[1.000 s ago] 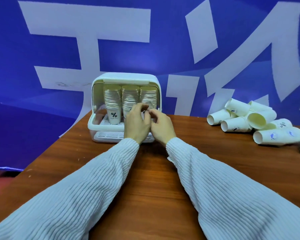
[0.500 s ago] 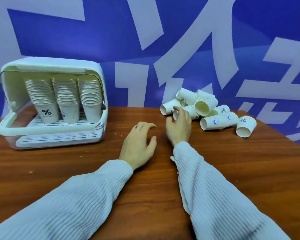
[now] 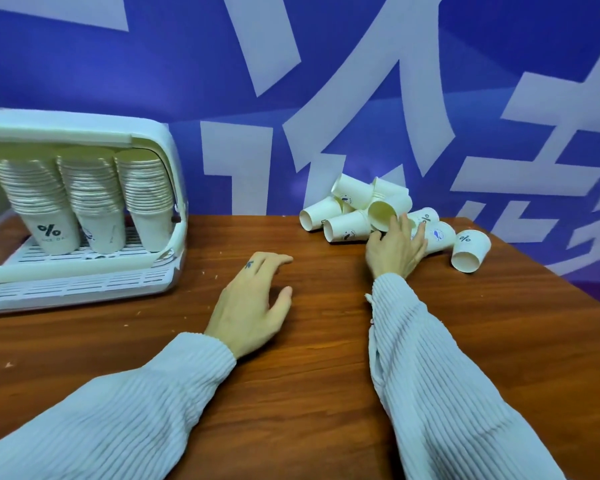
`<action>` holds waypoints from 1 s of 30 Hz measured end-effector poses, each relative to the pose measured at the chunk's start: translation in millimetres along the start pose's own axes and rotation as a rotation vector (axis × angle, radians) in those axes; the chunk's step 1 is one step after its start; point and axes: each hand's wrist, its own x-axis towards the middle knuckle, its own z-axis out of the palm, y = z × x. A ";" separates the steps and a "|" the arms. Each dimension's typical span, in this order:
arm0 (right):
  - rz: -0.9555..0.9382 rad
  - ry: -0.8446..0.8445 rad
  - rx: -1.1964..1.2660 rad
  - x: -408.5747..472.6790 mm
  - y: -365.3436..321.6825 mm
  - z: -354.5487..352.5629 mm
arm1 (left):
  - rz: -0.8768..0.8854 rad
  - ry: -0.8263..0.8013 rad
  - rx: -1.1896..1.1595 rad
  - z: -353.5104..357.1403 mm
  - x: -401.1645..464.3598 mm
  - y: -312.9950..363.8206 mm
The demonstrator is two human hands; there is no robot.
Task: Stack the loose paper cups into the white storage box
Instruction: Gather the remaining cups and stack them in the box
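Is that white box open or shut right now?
Open. The white storage box has its front uncovered, so three cup stacks inside show plainly.

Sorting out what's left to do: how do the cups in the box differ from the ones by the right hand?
The boxed cups stand upside down in three nested stacks inside the box; the loose cups lie on their sides, jumbled on the table. The right hand reaches the loose cups. Both are white paper, some with a % logo.
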 end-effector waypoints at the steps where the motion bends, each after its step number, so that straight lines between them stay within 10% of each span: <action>1: 0.006 0.029 0.022 -0.3 -1.1 -1.4 | -0.005 0.002 0.002 -0.7 -0.2 0.5; 6: -0.029 0.262 0.421 -16.8 -21.8 -22.3 | -0.002 0.015 0.015 -3.1 0.8 4.2; 13: -0.314 -0.393 0.817 -123.6 -71.3 -52.0 | -0.101 -0.004 0.077 -2.2 5.3 6.7; 15: -0.258 -0.338 0.858 -115.6 -70.4 -53.3 | -0.169 -0.019 0.042 -4.4 3.8 8.2; 19: -0.093 0.015 0.325 -52.2 -25.1 -46.9 | -0.159 -0.083 -0.003 -6.4 1.0 14.9; 30: 0.182 -0.139 0.071 -1.4 23.5 -26.3 | -0.125 -0.112 0.001 -3.9 3.5 12.2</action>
